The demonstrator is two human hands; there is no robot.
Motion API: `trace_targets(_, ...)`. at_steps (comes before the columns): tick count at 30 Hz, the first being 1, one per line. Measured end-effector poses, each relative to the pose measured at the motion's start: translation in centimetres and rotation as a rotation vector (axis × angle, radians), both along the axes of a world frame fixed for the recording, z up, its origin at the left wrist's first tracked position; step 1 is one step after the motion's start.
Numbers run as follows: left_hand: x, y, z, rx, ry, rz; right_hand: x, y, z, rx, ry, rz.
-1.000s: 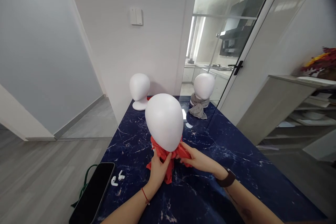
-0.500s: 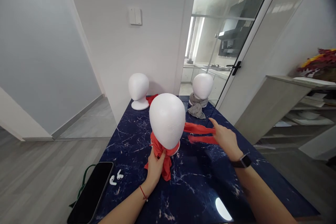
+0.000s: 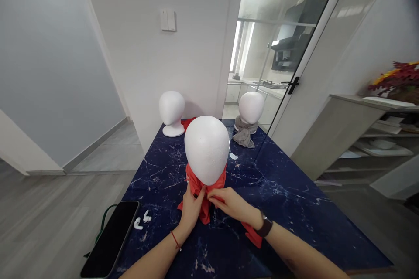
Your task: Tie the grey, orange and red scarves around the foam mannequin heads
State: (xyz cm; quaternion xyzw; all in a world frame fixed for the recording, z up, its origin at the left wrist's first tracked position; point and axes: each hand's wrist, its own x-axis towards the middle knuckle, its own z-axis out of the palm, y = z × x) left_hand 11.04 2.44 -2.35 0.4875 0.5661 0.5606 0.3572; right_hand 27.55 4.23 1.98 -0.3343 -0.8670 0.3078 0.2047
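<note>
A white foam mannequin head (image 3: 207, 148) stands on the table in front of me, a red scarf (image 3: 220, 179) wrapped round its neck. My left hand (image 3: 192, 205) grips the scarf at the front of the neck, with red cloth hanging below it. Close beside it, my right hand (image 3: 231, 204) pinches another part of the same scarf just under the chin. One loose end of the scarf trails below my right wrist onto the table. The cloth between the two hands is partly hidden by my fingers.
A bare foam head (image 3: 172, 108) with red cloth (image 3: 187, 123) behind it stands back left. Another foam head (image 3: 251, 107) wearing a grey scarf (image 3: 244, 136) is back right. A phone (image 3: 110, 239) and white earbuds (image 3: 142, 219) lie on the dark blue table (image 3: 281, 192).
My right hand has drawn the scarf's stretched end from the right side round to the front of the neck, beside my left hand. The left hand keeps its hold.
</note>
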Motion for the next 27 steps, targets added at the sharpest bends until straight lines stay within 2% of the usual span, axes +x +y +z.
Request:
trace_targets(3,-0.1,0.1,0.0,0.000,-0.032,-0.036,-2.0,0.0,-2.6,0.206,-0.093,-0.140)
trace_targets(6,-0.4,0.4,0.0,0.021,-0.075,-0.090,-2.3,0.5,-4.3,0.283,-0.238,-0.226)
trace_targets(9,-1.6,0.6,0.1,0.015,-0.023,-0.186,-1.9,0.8,-4.8,0.307,-0.263,-0.251)
trace_targets(13,-4.7,1.4,1.0,-0.058,0.004,-0.299,-1.7,0.8,-4.5,0.274,-0.176,-0.340)
trace_targets(15,-6.6,2.5,2.0,-0.129,-0.054,-0.199,-1.9,0.8,-4.6,0.275,-0.145,-0.373)
trace_targets(18,-8.8,4.8,4.2,-0.144,-0.305,0.180,-2.1,0.8,-4.6,0.285,-0.120,-0.400)
trace_targets(20,-9.1,5.9,5.4,-0.139,-0.413,0.281,-2.1,0.7,-4.6,0.283,-0.108,-0.406)
trace_targets(23,-7.9,5.4,6.0,-0.160,-0.450,0.248,-2.1,0.5,-4.6,0.279,-0.095,-0.412)
trace_targets(25,-6.3,3.6,5.2,-0.199,-0.433,0.184,-2.1,0.5,-4.6,0.281,-0.087,-0.415)
trace_targets(27,-4.7,1.3,3.7,-0.279,-0.368,0.104,-2.2,0.5,-4.8,0.276,-0.080,-0.415)
